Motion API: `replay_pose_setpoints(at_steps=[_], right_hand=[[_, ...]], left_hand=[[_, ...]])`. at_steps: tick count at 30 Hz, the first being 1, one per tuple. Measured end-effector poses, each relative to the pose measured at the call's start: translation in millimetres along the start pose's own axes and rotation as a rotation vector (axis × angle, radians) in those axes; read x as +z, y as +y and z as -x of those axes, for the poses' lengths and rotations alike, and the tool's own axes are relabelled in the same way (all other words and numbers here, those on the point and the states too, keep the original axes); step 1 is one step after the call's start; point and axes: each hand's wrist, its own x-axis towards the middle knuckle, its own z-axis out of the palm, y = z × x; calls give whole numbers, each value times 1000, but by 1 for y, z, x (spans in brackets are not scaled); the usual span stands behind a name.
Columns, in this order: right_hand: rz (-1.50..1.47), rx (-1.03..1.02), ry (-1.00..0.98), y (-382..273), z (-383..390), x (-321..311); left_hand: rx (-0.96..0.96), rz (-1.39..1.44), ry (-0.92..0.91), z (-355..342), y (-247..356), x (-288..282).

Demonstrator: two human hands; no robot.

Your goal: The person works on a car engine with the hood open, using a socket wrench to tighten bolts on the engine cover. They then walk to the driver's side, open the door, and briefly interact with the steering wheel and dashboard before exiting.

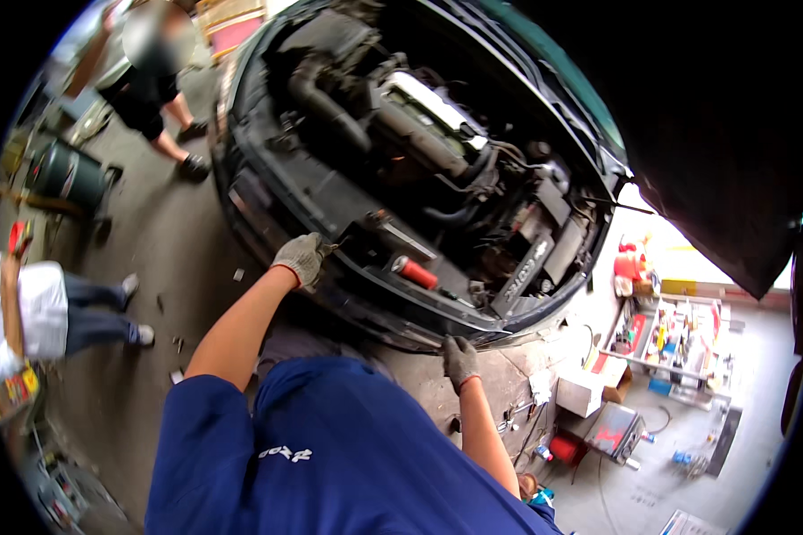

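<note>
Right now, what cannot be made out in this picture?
In the head view:
Left hand: anything in its grip is too small to tell.
Right hand: its own back hides most of the grip.
Engine: lower parts lost in shadow.
Co-worker in white: head cut off by the picture's rim.

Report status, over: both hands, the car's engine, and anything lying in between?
Left gloved hand at car front, grip unclear. Right gloved hand farther right along it, grip unclear. Engine exposed. Red cylinder lies between hands and engine.
</note>
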Motion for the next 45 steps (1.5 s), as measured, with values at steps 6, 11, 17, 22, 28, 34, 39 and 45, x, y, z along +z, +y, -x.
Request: replay_pose_setpoints(at_steps=[6, 11, 17, 22, 28, 34, 39, 45], right_hand=[[61, 241, -103, 71, 35, 24], [374, 284, -260, 110, 65, 57], [519, 149, -323, 119, 86, 100], [546, 45, -337, 99, 112, 127], [506, -72, -353, 76, 137, 150], [571, -357, -398, 23, 183, 181], [562, -464, -553, -44, 229, 234], [466, -796, -607, -108, 178, 206]], left_hand=[[-748, 426, -157, 199, -163, 108], [-1107, 473, 65, 376, -263, 217], [-1196, 729, 285, 522, -322, 273], [-1300, 467, 313, 591, -320, 293], [-1226, 631, 346, 612, -328, 277], [-752, 776, 229, 491, -228, 136], [-493, 1425, -62, 396, -55, 7], [-509, 1480, -38, 290, -18, 25]])
